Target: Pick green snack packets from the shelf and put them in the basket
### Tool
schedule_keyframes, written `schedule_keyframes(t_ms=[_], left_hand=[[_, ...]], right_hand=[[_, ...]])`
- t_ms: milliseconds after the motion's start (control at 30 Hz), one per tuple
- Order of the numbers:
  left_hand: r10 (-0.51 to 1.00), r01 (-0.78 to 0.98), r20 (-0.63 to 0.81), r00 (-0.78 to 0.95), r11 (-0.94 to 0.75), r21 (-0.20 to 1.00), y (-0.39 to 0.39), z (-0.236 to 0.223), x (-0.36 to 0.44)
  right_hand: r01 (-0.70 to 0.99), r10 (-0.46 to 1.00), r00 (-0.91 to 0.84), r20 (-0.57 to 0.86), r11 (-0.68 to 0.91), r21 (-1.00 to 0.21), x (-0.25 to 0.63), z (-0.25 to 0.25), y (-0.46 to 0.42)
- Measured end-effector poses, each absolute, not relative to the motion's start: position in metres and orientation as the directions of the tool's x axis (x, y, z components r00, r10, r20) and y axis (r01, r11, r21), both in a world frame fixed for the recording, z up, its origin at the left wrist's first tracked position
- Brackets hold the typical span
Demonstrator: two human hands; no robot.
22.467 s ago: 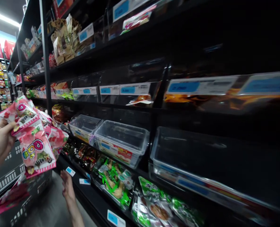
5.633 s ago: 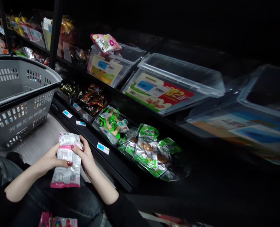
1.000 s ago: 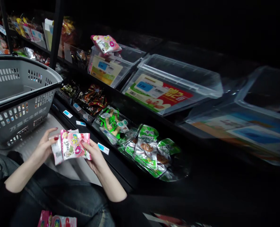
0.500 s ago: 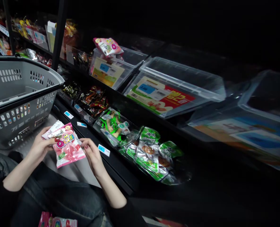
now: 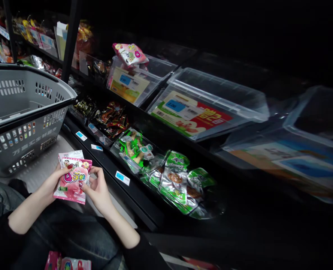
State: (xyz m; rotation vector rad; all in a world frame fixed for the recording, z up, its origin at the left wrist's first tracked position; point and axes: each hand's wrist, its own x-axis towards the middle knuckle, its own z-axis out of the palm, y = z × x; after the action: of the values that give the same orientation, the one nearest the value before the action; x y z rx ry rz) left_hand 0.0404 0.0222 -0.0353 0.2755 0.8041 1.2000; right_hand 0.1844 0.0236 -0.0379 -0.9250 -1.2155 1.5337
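Observation:
Two stacked candy bags are held up above my lap, the front one a pink gummy candy bag (image 5: 72, 183) with its printed face toward me. Behind it the pale top edge of a second bag (image 5: 75, 153) sticks out. My left hand (image 5: 54, 180) grips the left side, thumb across the front. My right hand (image 5: 97, 191) pinches the right side, thumb on the front and fingers behind. More pink candy bags (image 5: 73, 263) lie at the bottom edge of view, near my legs. Another pink candy bag (image 5: 131, 54) rests on top of a clear bin (image 5: 152, 80) on the shelf.
A grey shopping basket (image 5: 20, 127) stands on the left. Along the low shelf are trays of green-wrapped snacks (image 5: 134, 146), dark red packets (image 5: 114, 120) and green-silver pouches (image 5: 174, 178). Clear plastic bins (image 5: 211, 93) line the shelf above. A black post (image 5: 70, 41) rises behind the basket.
The candy bags have moved slightly down and turned more upright. My right hand has shifted left from the bag's corner, and its thumb now presses on the front.

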Motion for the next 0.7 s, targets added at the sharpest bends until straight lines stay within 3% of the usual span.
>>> schedule_keyframes(t_ms=[100,233,300,533,700], left_hand=[[0.922,-0.693,-0.37,0.117,0.342,0.634,0.022,-0.032,0.038],[0.956,-0.674,-0.29,0.04,0.24,0.699,0.02,-0.027,0.04],[0.97,-0.657,-0.244,0.01,0.191,0.729,0.018,-0.027,0.043],[0.991,-0.567,-0.125,-0.04,0.081,0.82,0.019,-0.03,0.041],[0.982,-0.713,-0.179,0.061,0.169,0.681,0.021,-0.031,0.033]], right_hand=[[-0.148,0.959,-0.278,0.061,0.02,-0.989,0.189,-0.036,0.024],[0.24,0.959,-0.17,0.227,0.263,-0.934,0.194,-0.028,0.019],[0.354,0.966,-0.14,0.219,0.255,-0.9,0.194,-0.027,0.017],[0.108,0.981,-0.192,-0.013,0.008,-0.994,0.187,-0.023,0.019],[0.037,0.941,-0.321,-0.109,-0.102,-0.994,0.2,-0.011,0.021]])
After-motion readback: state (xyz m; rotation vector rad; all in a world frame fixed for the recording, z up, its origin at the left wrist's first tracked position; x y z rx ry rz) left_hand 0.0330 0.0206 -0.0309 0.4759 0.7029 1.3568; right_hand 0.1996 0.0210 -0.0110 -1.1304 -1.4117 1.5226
